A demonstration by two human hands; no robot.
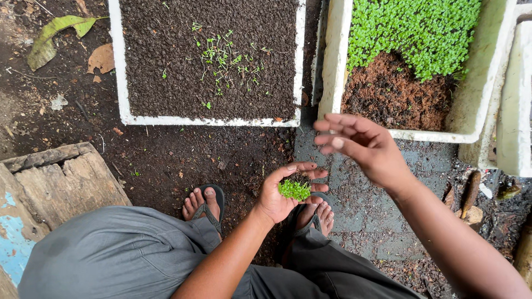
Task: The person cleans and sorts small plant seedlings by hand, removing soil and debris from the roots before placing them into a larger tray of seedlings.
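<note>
Grey trousers [111,254] of the crouching person filled the bottom of the view, with both feet in dark sandals [213,205] on wet, dark ground [166,160].

Left hand [285,191]: cupped palm up just above the knees, fingers curled loosely around a small clump of green seedlings [294,190] with some soil under it. Right hand [360,144]: raised over the gap between the two trays, fingers half spread and slightly bent, holding nothing that could be seen; it hovered above and to the right of the clump, not touching it.

Left white foam tray [124,66]: filled with dark soil, only a sparse scatter of thin sprouts [227,61] near the middle, most of the surface bare. Right white foam tray [332,61]: dense carpet of seedlings [415,27] across the far part, and a bare brown patch [393,91] at the near end.

Judgement on progress: early. Few sprouts stood in the left tray, much bare soil was left there, and the clump in the palm was not yet separated.

Room and edges: the trays sat close together, a narrow strip between their rims. Open ground lay between the feet and the near tray rims. A weathered wooden block [61,177] stood at the person's left, near the knee, and another white container [515,99] pressed against the far right. Dead leaves [55,33] lay beyond the left tray's corner.
</note>
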